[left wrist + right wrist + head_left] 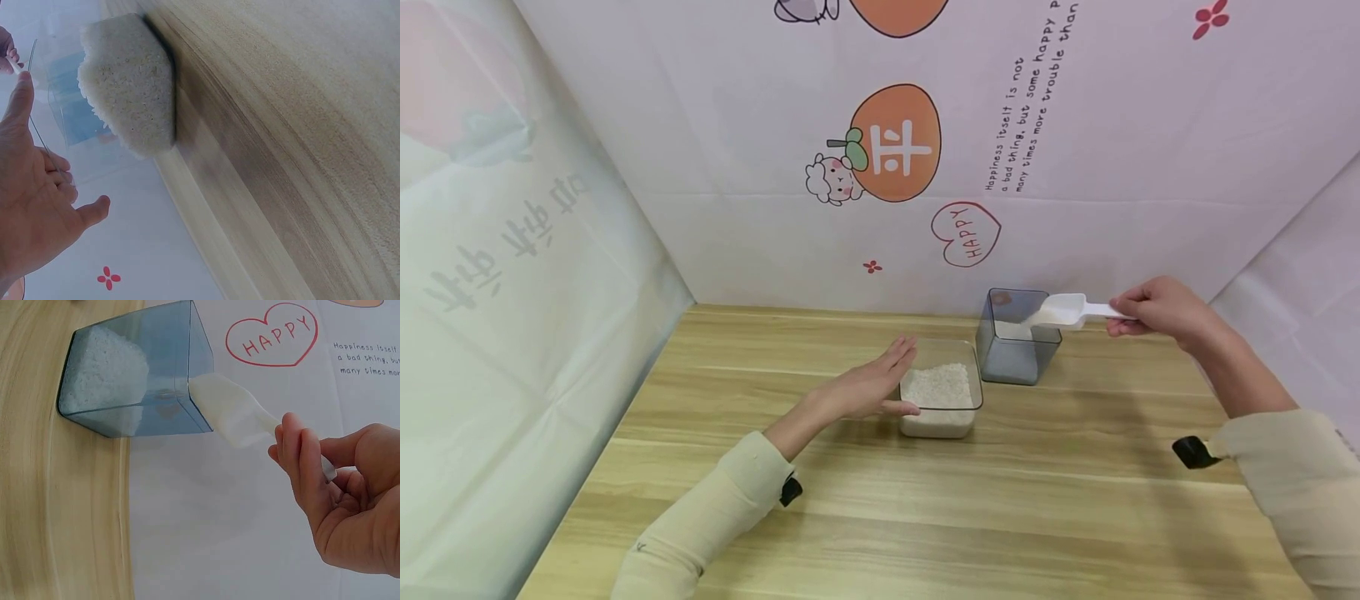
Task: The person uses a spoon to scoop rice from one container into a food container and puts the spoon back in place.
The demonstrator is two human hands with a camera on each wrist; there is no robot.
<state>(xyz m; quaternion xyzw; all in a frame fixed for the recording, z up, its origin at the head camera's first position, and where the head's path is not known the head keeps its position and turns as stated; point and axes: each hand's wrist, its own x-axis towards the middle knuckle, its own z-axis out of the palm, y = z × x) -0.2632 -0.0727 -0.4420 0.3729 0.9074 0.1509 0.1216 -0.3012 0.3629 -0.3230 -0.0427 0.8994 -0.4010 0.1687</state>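
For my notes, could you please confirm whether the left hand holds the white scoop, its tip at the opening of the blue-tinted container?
Not quite: the head view shows the right hand holding the white scoop, its tip at the opening of the blue-tinted container. The left hand is at the clear container.

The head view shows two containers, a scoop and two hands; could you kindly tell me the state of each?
Clear container: upright, uncovered, partly filled with white grains.
Blue-tinted container: upright, uncovered, partly filled with white grains.
White scoop: held, tilted mouth-down at the blue-tinted container's top.
Left hand: fingers extended, at the clear container's side.
Right hand: gripping the white scoop's handle.
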